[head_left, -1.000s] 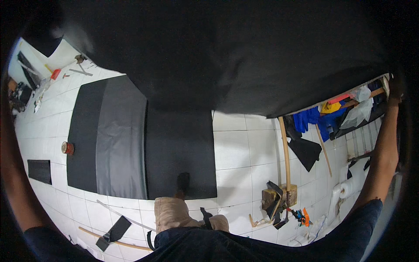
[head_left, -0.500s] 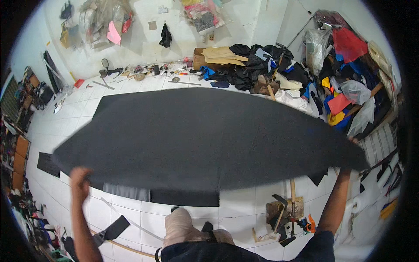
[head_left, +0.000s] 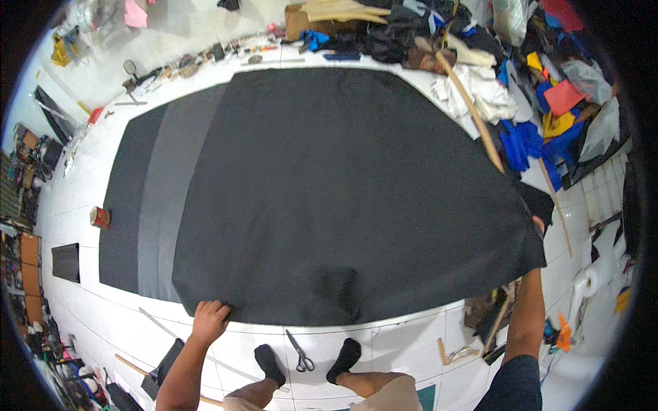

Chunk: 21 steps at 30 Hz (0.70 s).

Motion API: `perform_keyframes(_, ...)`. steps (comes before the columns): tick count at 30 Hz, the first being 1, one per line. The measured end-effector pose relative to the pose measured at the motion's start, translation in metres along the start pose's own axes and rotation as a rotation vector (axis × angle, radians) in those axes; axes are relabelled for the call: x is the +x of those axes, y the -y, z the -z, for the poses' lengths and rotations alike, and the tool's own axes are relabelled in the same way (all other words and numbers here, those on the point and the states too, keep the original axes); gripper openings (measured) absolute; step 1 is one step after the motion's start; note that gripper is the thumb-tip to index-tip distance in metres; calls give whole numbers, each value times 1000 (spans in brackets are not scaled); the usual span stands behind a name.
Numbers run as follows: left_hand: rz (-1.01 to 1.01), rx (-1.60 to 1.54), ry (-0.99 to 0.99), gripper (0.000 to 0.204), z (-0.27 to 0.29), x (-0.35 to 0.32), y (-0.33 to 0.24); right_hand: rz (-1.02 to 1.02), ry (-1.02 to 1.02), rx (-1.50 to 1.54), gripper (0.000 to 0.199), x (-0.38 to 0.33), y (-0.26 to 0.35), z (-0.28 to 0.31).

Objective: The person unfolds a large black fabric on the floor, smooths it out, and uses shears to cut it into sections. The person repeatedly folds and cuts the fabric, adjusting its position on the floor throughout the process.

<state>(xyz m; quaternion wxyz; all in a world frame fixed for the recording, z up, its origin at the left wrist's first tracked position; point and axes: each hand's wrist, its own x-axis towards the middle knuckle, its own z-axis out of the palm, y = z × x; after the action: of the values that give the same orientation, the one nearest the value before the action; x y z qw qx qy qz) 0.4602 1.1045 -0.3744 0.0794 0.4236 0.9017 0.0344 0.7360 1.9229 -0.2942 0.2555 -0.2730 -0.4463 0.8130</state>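
Seen from above, a person stands on a white tiled floor (head_left: 425,339), black-socked feet at 6 o'clock. At 9 o'clock a small red cylindrical tin (head_left: 100,217) sits on the tiles beside a flat dark grey mat with a lighter grey stripe (head_left: 147,198). At 7 o'clock the left hand (head_left: 209,319) rests low, fingers curled and pinching the near left corner of a large black fabric sheet (head_left: 343,192). The sheet lies spread across the centre of the floor, overlapping the striped mat's right part. At 6 o'clock, between the feet, a pair of metal scissors with dark handles (head_left: 300,355) lies just below the sheet's near edge. At 3 o'clock the right hand (head_left: 539,225) is at the sheet's right corner, mostly hidden by the cloth; its fingers cannot be made out. At 1 o'clock a long wooden stick (head_left: 471,108) leans across a heap of coloured fabric scraps (head_left: 541,103).
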Motion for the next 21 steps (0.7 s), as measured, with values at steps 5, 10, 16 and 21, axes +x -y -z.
perform_keyframes(5, -54, 93, -1, 15, -170, 26, 12, 18, -271, -38, 37, 45, -225, 107)
perform_keyframes(10, -111, -52, 155, 30, -303, 88, -9, 198, -654, -240, 30, 61, -275, 271)
perform_keyframes(16, -99, -118, 478, 40, -326, 72, 14, -105, -1094, -315, 44, -18, -466, 254)
perform_keyframes(21, -291, -406, 509, 42, -308, 59, 37, -71, -897, -1571, 65, -62, -531, 170)
